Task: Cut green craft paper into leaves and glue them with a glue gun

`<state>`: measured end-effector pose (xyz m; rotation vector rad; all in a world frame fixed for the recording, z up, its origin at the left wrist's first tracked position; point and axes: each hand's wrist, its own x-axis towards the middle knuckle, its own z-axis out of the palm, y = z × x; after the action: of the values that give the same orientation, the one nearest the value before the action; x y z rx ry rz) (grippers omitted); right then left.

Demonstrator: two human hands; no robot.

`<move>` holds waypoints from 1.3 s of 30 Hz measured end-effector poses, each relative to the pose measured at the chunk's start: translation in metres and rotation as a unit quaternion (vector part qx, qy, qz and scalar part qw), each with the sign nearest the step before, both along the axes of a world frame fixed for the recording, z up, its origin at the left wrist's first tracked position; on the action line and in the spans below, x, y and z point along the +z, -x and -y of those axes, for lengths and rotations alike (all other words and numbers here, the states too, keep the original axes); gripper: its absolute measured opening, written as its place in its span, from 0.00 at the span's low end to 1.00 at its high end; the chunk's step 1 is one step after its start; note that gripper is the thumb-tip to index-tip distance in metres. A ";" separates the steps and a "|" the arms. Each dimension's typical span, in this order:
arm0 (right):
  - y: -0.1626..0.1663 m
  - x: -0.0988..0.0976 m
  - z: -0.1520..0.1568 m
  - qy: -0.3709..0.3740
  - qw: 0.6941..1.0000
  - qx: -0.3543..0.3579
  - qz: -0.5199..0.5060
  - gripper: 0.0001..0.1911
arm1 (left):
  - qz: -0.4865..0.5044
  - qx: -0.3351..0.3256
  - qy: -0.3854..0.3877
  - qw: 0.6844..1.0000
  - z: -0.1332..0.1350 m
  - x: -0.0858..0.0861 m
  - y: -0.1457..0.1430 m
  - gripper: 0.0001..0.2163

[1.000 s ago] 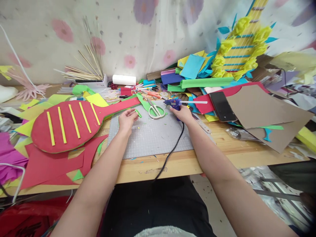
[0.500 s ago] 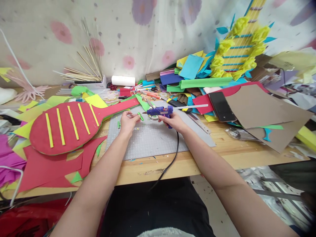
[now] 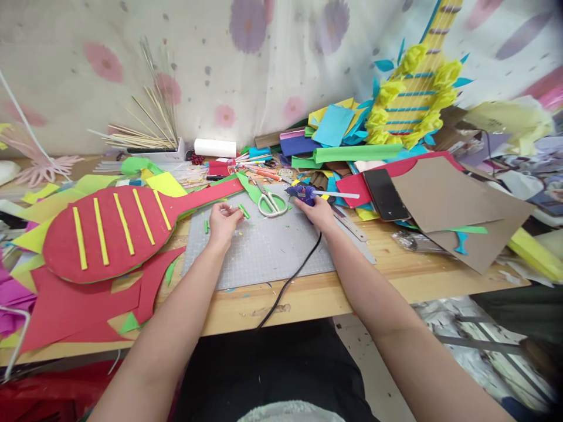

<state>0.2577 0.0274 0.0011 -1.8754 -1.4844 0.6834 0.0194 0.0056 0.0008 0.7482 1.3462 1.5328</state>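
Note:
My left hand (image 3: pixel 225 223) is closed in a pinch on a small green piece (image 3: pixel 244 211), held over the grey cutting mat (image 3: pixel 264 258). Another little green piece (image 3: pixel 206 226) lies on the mat just left of that hand. My right hand (image 3: pixel 317 212) grips a blue hot glue gun (image 3: pixel 302 192), with a whitish glue stick (image 3: pixel 336 194) poking out of its back and its nozzle facing left. Between the two hands, scissors (image 3: pixel 272 205) with pale handles rest on the mat. A black cord (image 3: pixel 285 285) runs from the gun toward the table's front edge.
To the left lies a red guitar-shaped cutout (image 3: pixel 109 234) with yellow strips, over red scraps (image 3: pixel 83 305). A phone (image 3: pixel 387 194) and brown card (image 3: pixel 444 193) are at the right. Behind stand a yellow flowered guitar (image 3: pixel 409 105) and sticks (image 3: pixel 145 138). A metal ruler (image 3: pixel 350 224) lies rightward.
My right hand has moved the glue gun away from the green piece, to the right, uncovering the scissors. My left hand still holds the piece. The whole view has shifted slightly.

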 end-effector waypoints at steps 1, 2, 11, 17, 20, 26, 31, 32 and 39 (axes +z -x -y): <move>-0.008 0.004 0.002 0.010 0.999 0.037 -0.009 0.23 | 0.001 0.001 -0.003 1.000 0.000 -0.001 0.000 0.18; -0.018 0.010 0.005 0.026 0.996 0.083 -0.023 0.24 | 0.001 0.001 -0.005 1.000 -0.001 -0.002 0.000 0.17; -0.135 0.042 0.006 -0.159 0.964 -0.128 0.171 0.28 | -0.007 0.007 0.002 1.000 0.001 0.002 -0.002 0.17; -0.149 0.037 -0.009 -0.096 0.962 -0.134 0.216 0.28 | -0.013 0.017 -0.005 1.000 0.001 0.001 -0.002 0.17; -0.136 0.038 0.000 -0.117 0.959 -0.140 0.217 0.26 | -0.007 0.018 -0.007 1.000 0.000 0.001 -0.001 0.17; -0.081 0.025 0.026 -0.054 0.998 0.031 0.024 0.23 | 0.004 0.018 -0.012 1.000 0.001 0.000 -0.001 0.17; -0.035 0.002 0.011 -0.035 0.999 0.029 0.002 0.29 | 0.004 0.009 -0.002 1.000 0.001 0.003 -0.002 0.17; -0.027 -0.001 0.006 -0.032 0.999 0.027 0.002 0.27 | 0.001 0.005 0.001 1.000 0.002 0.005 -0.002 0.17; 0.007 -0.003 -0.012 -0.029 0.998 0.009 0.055 0.19 | -0.009 -0.015 0.011 1.000 0.002 0.010 0.003 0.18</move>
<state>0.2505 0.0392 -0.0020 -1.8842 -1.5748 0.5451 0.0160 0.0033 0.0105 0.7663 1.3572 1.4900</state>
